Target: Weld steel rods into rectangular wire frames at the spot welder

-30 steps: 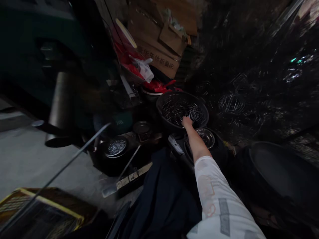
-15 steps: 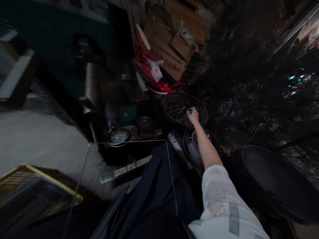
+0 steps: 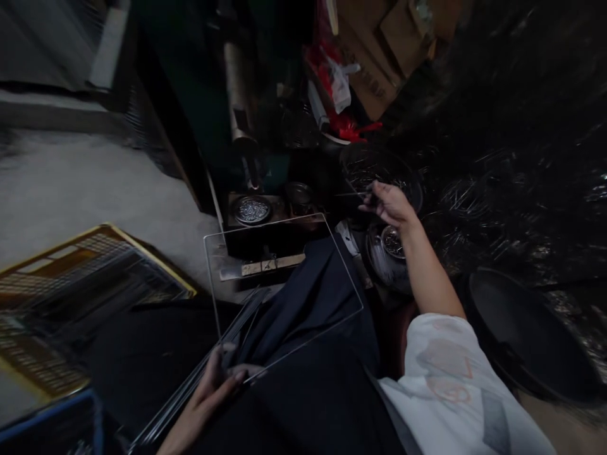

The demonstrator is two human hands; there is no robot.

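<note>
My left hand [image 3: 215,382], low in the view, is closed on a thin wire bent into a rectangular frame [image 3: 264,225], held out over my lap. A bundle of straight wires [image 3: 164,414] lies along the lap, against or beneath that hand; I cannot tell if it is gripped too. At the near side of a dark basin [image 3: 417,189], my right hand [image 3: 389,203] pinches a short thin wire rod [image 3: 349,194] that points left. More wire pieces lie inside the basin.
A machine with a metal cylinder [image 3: 236,88] stands ahead, a dish of small metal pieces [image 3: 253,210] below it. Yellow crate [image 3: 109,229] and blue crate [image 3: 98,417] are at left. A round black lid-like object [image 3: 526,335] sits right; cardboard [image 3: 370,69] is behind.
My right hand has come up out of the basin with a wire rod. My left hand and more of the wire frame have come into view as the camera shifted.
</note>
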